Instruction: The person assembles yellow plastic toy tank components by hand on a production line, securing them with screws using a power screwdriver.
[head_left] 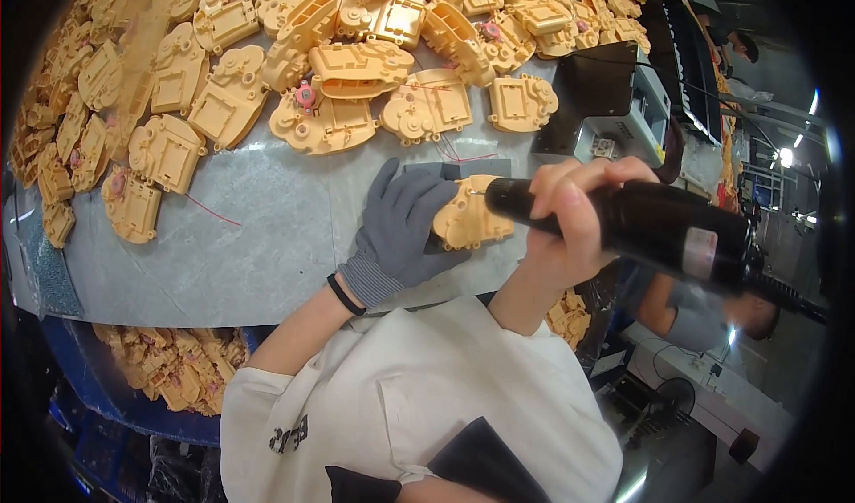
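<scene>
Housing (478, 227) sits on a dark block (502, 167) on the table (267, 254), its left edge clamped by the gloved left hand (396, 223). The bare right hand (570, 207) is wrapped round a black driver (659, 223), its bit over the housing (whether touching, I cannot tell). Beyond lies a heap (361, 68) of more housings, with a box (614, 93) to its right; below, a blue bin (98, 394) holds others.
</scene>
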Motion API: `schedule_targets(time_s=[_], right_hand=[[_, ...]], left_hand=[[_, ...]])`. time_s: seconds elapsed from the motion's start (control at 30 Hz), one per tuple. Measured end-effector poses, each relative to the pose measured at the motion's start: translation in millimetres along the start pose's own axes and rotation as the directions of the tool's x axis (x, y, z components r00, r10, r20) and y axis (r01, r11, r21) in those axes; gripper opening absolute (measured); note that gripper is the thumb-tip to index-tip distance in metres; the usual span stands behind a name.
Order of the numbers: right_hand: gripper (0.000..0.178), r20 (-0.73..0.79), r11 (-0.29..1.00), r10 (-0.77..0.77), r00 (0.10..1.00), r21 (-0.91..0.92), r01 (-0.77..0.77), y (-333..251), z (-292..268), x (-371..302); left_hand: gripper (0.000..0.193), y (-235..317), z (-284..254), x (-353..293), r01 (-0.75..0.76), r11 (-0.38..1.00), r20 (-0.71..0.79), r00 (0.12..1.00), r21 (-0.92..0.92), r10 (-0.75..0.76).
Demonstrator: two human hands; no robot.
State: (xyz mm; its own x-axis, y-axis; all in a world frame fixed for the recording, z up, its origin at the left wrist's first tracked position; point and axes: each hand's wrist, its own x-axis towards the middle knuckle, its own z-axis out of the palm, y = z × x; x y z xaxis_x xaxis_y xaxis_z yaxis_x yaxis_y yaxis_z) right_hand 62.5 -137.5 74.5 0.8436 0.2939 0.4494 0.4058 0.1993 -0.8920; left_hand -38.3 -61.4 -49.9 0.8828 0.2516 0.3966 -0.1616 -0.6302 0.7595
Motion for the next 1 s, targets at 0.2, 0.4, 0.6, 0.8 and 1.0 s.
schedule_targets(time_s=[0.2, 0.4, 0.6, 0.8, 1.0], right_hand=[[0.040, 0.029, 0.988, -0.005, 1.000, 0.152, 0.000, 5, -3, -2], [0.041, 0.048, 0.998, 0.022, 0.999, 0.061, -0.025, 10, 0, -5], [0.037, -0.009, 0.999, 0.017, 1.000, -0.046, -0.017, 16, 4, 1], [0.038, 0.011, 0.995, 0.041, 0.999, -0.087, -0.040, 19, -5, -6], [0.042, -0.244, 0.936, 0.109, 0.964, 0.350, -0.017, 4, -33, -7]], left_hand=[[0.079, 0, 0, 1, 0.016, 1.000, 0.002, 1.000, 0.001, -0.016], [0.078, 0, -1, 1, 0.016, 1.000, 0.001, 1.000, 0.009, -0.016], [0.082, 4, -6, 5, 0.004, 1.000, 0.012, 1.000, 0.001, -0.004], [0.078, 18, 3, 13, 0.107, 0.994, 0.035, 0.994, -0.006, -0.107], [0.060, 23, 0, 25, 0.507, 0.837, 0.179, 0.860, -0.203, -0.478]])
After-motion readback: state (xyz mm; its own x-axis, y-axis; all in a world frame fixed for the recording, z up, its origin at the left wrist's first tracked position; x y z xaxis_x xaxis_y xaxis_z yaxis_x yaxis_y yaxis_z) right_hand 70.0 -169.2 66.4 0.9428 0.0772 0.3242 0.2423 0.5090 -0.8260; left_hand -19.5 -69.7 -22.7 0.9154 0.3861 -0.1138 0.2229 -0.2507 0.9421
